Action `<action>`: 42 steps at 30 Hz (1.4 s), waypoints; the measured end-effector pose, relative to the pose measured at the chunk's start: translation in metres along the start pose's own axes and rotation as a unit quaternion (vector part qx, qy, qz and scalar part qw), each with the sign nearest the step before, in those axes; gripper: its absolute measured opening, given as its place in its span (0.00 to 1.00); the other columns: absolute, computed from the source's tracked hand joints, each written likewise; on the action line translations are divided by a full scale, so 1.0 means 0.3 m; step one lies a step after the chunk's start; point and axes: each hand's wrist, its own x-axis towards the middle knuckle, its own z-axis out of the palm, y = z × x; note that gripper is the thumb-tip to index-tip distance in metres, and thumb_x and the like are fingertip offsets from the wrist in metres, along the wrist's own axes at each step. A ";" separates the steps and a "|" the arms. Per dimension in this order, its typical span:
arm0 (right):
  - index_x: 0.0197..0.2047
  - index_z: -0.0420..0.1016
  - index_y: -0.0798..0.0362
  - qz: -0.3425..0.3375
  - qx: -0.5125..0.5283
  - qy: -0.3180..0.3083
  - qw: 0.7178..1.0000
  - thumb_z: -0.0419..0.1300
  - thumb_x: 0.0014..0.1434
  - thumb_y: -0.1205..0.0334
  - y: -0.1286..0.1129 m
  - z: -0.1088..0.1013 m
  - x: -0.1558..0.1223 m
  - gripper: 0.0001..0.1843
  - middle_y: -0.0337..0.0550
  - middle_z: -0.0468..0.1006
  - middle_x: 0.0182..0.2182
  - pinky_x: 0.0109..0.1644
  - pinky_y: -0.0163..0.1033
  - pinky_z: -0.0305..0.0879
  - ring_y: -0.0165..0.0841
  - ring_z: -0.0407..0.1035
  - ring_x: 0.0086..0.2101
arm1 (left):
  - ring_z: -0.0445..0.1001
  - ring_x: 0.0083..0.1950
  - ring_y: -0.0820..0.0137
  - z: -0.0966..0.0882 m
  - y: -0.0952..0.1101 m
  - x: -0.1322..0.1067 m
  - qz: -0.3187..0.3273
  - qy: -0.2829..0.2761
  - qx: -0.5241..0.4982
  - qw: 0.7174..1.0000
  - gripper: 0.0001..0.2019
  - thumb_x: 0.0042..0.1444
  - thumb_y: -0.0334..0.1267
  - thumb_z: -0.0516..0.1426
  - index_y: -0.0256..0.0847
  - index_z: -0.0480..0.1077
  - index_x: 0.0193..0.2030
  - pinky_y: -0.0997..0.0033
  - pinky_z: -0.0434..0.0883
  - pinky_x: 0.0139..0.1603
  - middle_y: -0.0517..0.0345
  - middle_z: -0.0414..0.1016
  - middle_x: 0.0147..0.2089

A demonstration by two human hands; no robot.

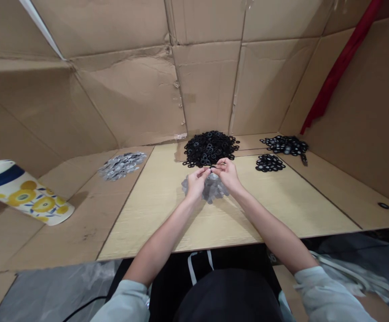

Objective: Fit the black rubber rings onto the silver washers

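My left hand point(196, 181) and my right hand point(228, 175) meet over the middle of the board, fingertips pinched together on a small black ring point(212, 167). Whether a disc sits inside that ring I cannot tell, since the fingers cover most of it. Below the hands lies a heap of thin greyish, see-through discs point(211, 192), partly hidden by them. Just beyond the fingertips rises a large pile of black rings point(211, 147). To the right is a small group of black rings with pale centres point(270, 163).
A pile of silvery discs point(122, 165) is on the left. Another pile of pale-centred rings point(285, 145) lies at the back right. One ring point(383, 205) lies alone far right. A flowered cylinder point(30, 194) leans at left. Cardboard walls point(208, 85) enclose the board point(147, 219).
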 end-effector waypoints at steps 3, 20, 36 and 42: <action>0.32 0.58 0.50 -0.024 -0.060 -0.015 0.998 0.61 0.40 0.62 -0.008 -0.011 0.001 0.16 0.36 0.68 0.25 0.33 0.36 0.61 0.31 0.66 0.28 | 0.71 0.33 0.73 -0.006 -0.013 0.018 0.030 -0.011 0.027 0.999 0.06 0.47 0.36 0.59 0.37 0.74 0.32 0.75 0.65 0.35 0.57 0.75 0.31; 0.38 0.56 0.49 -0.132 -0.214 -0.122 0.960 0.54 0.47 0.65 -0.030 -0.037 0.000 0.13 0.36 0.68 0.27 0.33 0.35 0.58 0.30 0.65 0.29 | 0.71 0.40 0.66 -0.068 0.016 0.059 0.221 -0.059 0.241 0.943 0.08 0.49 0.39 0.57 0.43 0.77 0.33 0.69 0.63 0.45 0.55 0.78 0.37; 0.35 0.60 0.51 -0.009 0.004 -0.078 0.997 0.65 0.37 0.61 -0.024 -0.013 0.012 0.22 0.34 0.72 0.25 0.36 0.37 0.66 0.29 0.68 0.28 | 0.71 0.36 0.71 -0.020 -0.015 0.034 0.075 0.018 0.010 0.997 0.10 0.46 0.40 0.59 0.36 0.74 0.33 0.74 0.66 0.37 0.54 0.76 0.33; 0.33 0.70 0.54 0.064 0.076 -0.084 0.991 0.68 0.34 0.60 -0.051 -0.009 0.001 0.20 0.38 0.76 0.24 0.35 0.39 0.69 0.29 0.70 0.25 | 0.72 0.32 0.74 -0.010 0.018 0.007 -0.022 0.042 -0.053 0.997 0.13 0.46 0.37 0.59 0.37 0.72 0.41 0.77 0.64 0.30 0.55 0.76 0.32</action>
